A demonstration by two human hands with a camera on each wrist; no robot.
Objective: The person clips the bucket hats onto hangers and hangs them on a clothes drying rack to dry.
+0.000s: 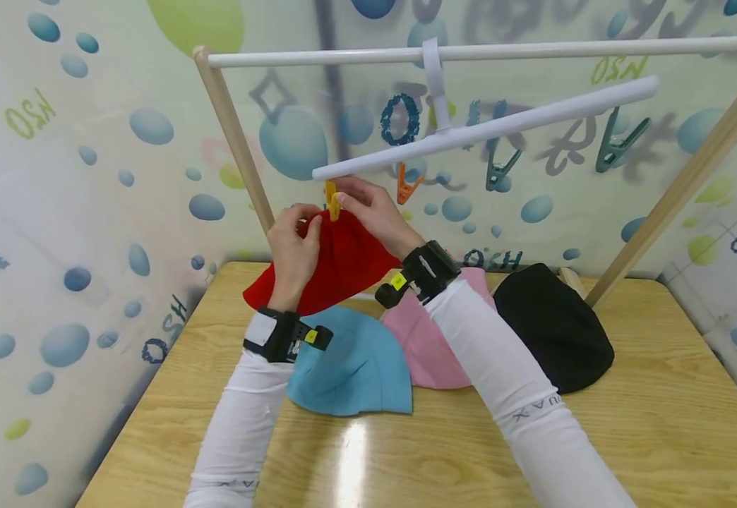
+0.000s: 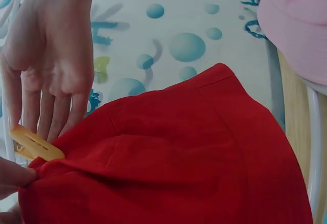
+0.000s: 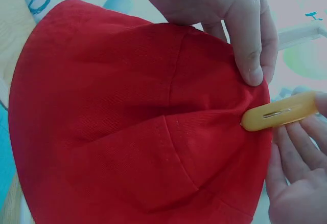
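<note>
A red bucket hat (image 1: 349, 257) hangs below the low left end of a white hanger (image 1: 508, 125). My left hand (image 1: 295, 247) pinches the fabric at the crown between thumb and fingers. The thumb and fingers of my right hand (image 1: 375, 214) hold a yellow clothespin (image 1: 332, 201), whose tip bites the crown's edge. In the right wrist view the clothespin (image 3: 278, 112) overlaps the red cloth right beside my left thumb. The left wrist view shows my right hand (image 2: 51, 65) over the clothespin, its other fingers extended behind the hat.
The hanger tilts on a white rod (image 1: 318, 56) between wooden posts. An orange clothespin (image 1: 408, 185) and two teal clothespins (image 1: 500, 169) hang along it. On the wooden table (image 1: 445, 451) lie a light-blue hat (image 1: 356, 367), a pink hat (image 1: 428, 346) and a black hat (image 1: 553, 331).
</note>
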